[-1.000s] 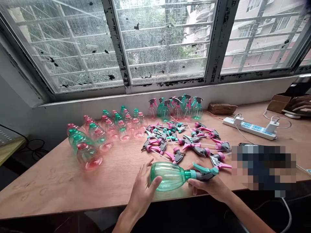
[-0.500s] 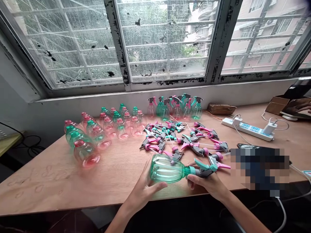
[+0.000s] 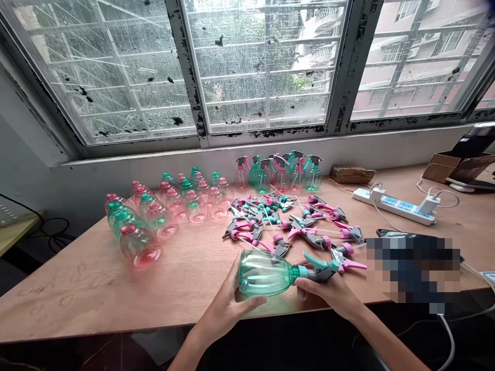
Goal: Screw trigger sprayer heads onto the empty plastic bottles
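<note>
A clear green spray bottle (image 3: 263,273) lies sideways in the air above the table's front edge, its base to the left. My left hand (image 3: 234,299) is wrapped round its base end. At the neck, the fingers of my right hand (image 3: 323,291) close on the collar of a grey and teal spray head (image 3: 320,268), which sits on the bottle's mouth. Some right-hand fingers are hidden behind the neck. Just beyond the bottle lies a pile of loose pink, teal and grey spray heads (image 3: 305,221) with thin tubes.
Pink and green bottles (image 3: 141,245) without spray heads stand at the left. Several bottles with spray heads (image 3: 282,175) stand by the window wall. A power strip (image 3: 394,206), cables, a brown block (image 3: 352,174) and a blurred-out dark item (image 3: 413,268) are at the right.
Both hands still hold the bottle and spray head, which have shifted slightly down and left. Another person's hand at the far right has gone from view.
</note>
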Motion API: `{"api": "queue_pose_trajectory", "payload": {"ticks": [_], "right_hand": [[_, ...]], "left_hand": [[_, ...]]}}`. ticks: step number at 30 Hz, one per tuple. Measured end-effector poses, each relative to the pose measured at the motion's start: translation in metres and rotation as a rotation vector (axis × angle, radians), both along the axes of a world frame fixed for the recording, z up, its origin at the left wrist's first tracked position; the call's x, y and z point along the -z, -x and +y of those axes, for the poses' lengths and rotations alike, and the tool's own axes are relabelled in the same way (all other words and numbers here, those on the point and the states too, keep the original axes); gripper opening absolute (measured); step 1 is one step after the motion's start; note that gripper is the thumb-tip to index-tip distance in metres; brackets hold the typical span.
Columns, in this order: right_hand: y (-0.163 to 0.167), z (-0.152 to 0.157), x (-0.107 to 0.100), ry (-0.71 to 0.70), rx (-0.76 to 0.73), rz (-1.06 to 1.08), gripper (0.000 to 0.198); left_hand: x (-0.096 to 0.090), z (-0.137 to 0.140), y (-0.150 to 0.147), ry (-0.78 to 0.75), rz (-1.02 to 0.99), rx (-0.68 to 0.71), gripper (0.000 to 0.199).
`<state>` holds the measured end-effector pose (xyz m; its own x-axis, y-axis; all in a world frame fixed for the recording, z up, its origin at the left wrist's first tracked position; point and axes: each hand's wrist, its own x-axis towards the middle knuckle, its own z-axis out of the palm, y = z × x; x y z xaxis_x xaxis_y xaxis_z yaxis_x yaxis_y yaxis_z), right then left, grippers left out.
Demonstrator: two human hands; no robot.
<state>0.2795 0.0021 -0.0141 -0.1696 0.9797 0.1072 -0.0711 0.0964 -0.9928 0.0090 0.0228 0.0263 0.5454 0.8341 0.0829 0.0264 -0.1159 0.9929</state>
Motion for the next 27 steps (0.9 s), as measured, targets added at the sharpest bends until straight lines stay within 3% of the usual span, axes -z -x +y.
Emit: {"api": "queue_pose_trajectory", "payload": {"ticks": [7, 12, 23, 27], "right_hand": [[0.001, 0.001, 0.004, -0.004, 0.0, 0.046, 0.032], [0.001, 0.001, 0.002, -0.027, 0.018, -0.01, 0.029], [0.007, 0.002, -0.011, -0.054, 0.024, 0.014, 0.041], [0.007, 0.001, -0.01, -0.074, 0.002, -0.02, 0.042]], "left_hand": [[0.004, -0.001, 0.001, 0.0, -0.006, -0.034, 0.111], [0.006, 0.001, 0.004, 0.037, -0.044, -0.018, 0.093], [-0.002, -0.002, 0.001, -0.013, -0.012, -0.005, 0.102], [0.002, 0.003, 0.004, 0.024, -0.005, 0.035, 0.089]]}}
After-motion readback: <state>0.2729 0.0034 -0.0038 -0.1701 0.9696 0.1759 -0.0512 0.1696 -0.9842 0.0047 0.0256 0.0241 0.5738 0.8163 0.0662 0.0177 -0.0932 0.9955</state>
